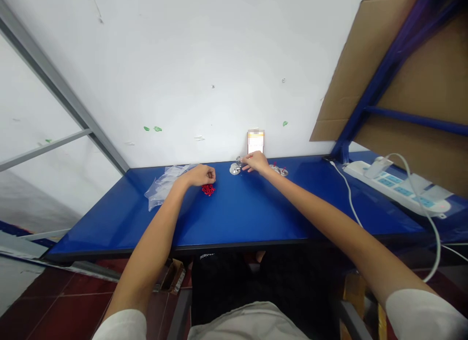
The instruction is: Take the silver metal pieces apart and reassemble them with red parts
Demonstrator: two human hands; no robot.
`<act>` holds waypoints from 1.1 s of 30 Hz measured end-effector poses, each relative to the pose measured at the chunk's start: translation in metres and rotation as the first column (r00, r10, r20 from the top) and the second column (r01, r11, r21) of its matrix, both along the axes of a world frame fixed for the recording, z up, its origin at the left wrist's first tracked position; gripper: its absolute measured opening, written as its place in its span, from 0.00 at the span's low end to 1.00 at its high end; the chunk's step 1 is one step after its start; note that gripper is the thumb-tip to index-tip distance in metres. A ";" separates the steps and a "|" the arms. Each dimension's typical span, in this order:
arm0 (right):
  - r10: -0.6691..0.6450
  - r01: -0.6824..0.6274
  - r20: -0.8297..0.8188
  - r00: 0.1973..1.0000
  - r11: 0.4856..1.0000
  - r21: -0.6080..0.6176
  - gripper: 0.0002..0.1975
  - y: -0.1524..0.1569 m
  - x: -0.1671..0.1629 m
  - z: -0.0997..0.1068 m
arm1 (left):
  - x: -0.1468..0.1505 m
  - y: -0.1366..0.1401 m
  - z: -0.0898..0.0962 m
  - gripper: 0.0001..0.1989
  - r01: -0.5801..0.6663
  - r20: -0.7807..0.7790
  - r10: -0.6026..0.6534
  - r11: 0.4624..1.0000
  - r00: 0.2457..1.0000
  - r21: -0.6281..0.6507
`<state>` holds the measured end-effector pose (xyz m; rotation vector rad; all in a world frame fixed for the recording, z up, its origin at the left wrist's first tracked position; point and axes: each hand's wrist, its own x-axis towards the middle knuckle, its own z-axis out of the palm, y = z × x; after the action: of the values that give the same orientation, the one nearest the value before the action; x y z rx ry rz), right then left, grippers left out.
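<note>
My left hand (203,174) is closed, fingertips pressed together, just above a small pile of thin red pieces (208,190). Whatever it may be pinching is too small to make out. To its left lie clear plastic bags (164,186). Farther right, my right hand (256,161) reaches to a small group of shiny round metal discs (234,169) near the wall. Its thumb and forefinger meet at the edge of a tilted silver disc (239,159). Beyond my right wrist sit more discs (283,172) with red bits standing up from them.
A lit phone (255,142) leans on the white wall behind my right hand. On the right of the blue table (237,218) lies a white power strip (397,189) with a plug and looping cables (347,189). Blue metal framing (380,81) and cardboard stand at the right.
</note>
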<state>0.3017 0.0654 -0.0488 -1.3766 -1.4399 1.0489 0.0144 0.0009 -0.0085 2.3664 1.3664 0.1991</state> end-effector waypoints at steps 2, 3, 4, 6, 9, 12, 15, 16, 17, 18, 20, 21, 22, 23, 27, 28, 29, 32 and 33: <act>-0.017 0.016 0.010 1.000 0.998 0.059 0.09 -0.002 0.002 -0.001 | 0.000 0.001 -0.001 0.09 -0.005 0.005 0.005 1.000 1.000 -0.010; -0.017 0.016 0.010 1.000 0.996 0.090 0.08 -0.004 0.003 -0.002 | 0.001 0.001 -0.001 0.09 -0.007 0.006 0.007 1.000 1.000 -0.012; -0.009 0.009 0.005 1.000 0.993 0.117 0.07 -0.007 0.003 -0.003 | 0.001 0.001 -0.001 0.09 -0.009 0.009 0.009 1.000 1.000 -0.012; 0.014 -0.010 -0.023 1.000 0.990 0.141 0.05 -0.016 0.001 -0.003 | 0.002 0.000 0.000 0.08 -0.008 0.023 0.008 1.000 1.000 0.000; 0.056 -0.045 -0.089 0.994 0.992 0.121 0.04 -0.029 -0.001 -0.001 | 0.005 -0.002 0.000 0.08 0.010 0.083 -0.014 0.999 0.996 0.054; 0.072 -0.057 -0.126 0.989 0.992 0.116 0.05 -0.035 0.002 0.002 | 0.013 -0.003 -0.005 0.07 0.009 0.203 -0.033 0.993 0.979 0.115; 0.054 -0.036 -0.161 0.985 0.993 0.114 0.05 -0.031 0.010 0.004 | 0.030 -0.002 -0.016 0.09 -0.011 0.314 -0.027 0.993 0.949 0.117; 0.049 -0.032 -0.170 0.984 0.994 0.103 0.06 -0.030 0.013 0.004 | 0.036 -0.001 -0.021 0.11 -0.022 0.325 -0.016 0.993 0.945 0.116; 0.055 -0.040 -0.171 0.984 0.995 0.087 0.06 -0.028 0.017 0.004 | 0.044 0.001 -0.025 0.14 -0.041 0.316 0.000 0.991 0.949 0.123; 0.074 -0.065 -0.164 0.984 0.996 0.065 0.07 -0.027 0.021 0.003 | 0.051 0.003 -0.029 0.15 -0.064 0.286 0.021 0.988 0.958 0.142; 0.159 -0.160 -0.142 0.977 0.987 0.006 0.08 -0.026 0.027 0.002 | 0.063 0.007 -0.036 0.16 -0.097 0.197 0.058 0.976 0.979 0.196; 0.214 -0.218 -0.134 0.968 0.976 -0.023 0.09 -0.027 0.029 0.001 | 0.068 0.009 -0.038 0.16 -0.102 0.153 0.068 0.969 0.986 0.224; 0.261 -0.268 -0.127 0.957 0.963 -0.042 0.09 -0.027 0.030 0.000 | 0.071 0.010 -0.039 0.16 -0.097 0.118 0.069 0.964 0.991 0.248; 0.292 -0.300 -0.118 0.949 0.953 -0.052 0.09 -0.027 0.031 0.000 | 0.074 0.011 -0.040 0.16 -0.086 0.095 0.062 0.959 0.994 0.271; 0.296 -0.299 -0.053 0.954 0.953 -0.047 0.10 -0.023 0.029 -0.005 | 0.077 0.009 -0.042 0.20 -0.042 0.051 0.026 0.937 0.998 0.347; 0.288 -0.290 -0.041 0.957 0.956 -0.046 0.10 -0.021 0.028 -0.006 | 0.076 0.008 -0.042 0.21 -0.037 0.039 0.025 0.932 0.999 0.360; 0.282 -0.283 -0.034 0.959 0.958 -0.044 0.10 -0.020 0.027 -0.007 | 0.076 0.007 -0.042 0.22 -0.034 0.025 0.027 0.928 0.999 0.370; 0.285 -0.286 -0.038 0.958 0.958 -0.027 0.09 -0.018 0.027 -0.009 | 0.074 0.006 -0.044 0.25 -0.029 -0.012 0.037 0.918 0.999 0.395; 0.290 -0.291 -0.044 0.956 0.957 -0.022 0.08 -0.018 0.027 -0.010 | 0.074 0.006 -0.045 0.26 -0.031 -0.019 0.042 0.916 0.999 0.400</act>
<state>0.3292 0.0474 -0.0586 -1.1773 -1.6363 1.2798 0.0882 0.0074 -0.0537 2.6795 1.5011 0.5029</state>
